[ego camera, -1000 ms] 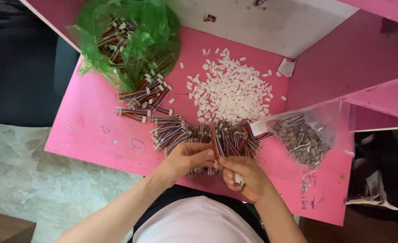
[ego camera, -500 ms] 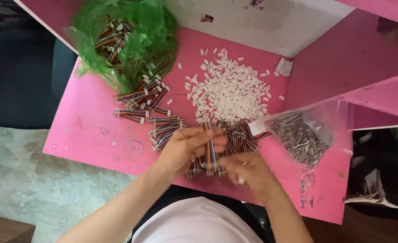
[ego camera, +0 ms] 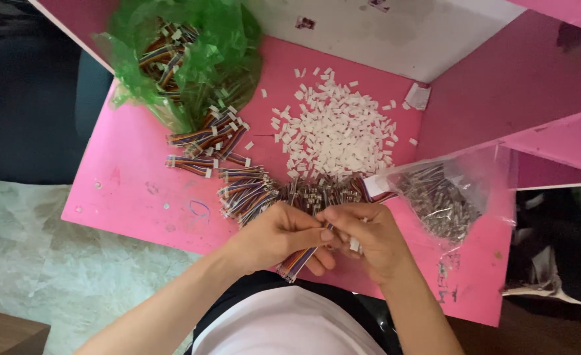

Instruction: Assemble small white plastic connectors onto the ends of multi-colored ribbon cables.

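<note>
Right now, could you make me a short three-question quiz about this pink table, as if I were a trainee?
1. True or false: the green bag lies at the table's far left.
2. What does the left hand hold? A) a multicoloured wire bundle B) scissors C) a cup
3. What lies heaped in the middle of the pink table?

Key
1. True.
2. A: the multicoloured wire bundle runs under the left hand, and the right hand meets it at the upper end.
3. A pile of small white plastic pieces.
</note>
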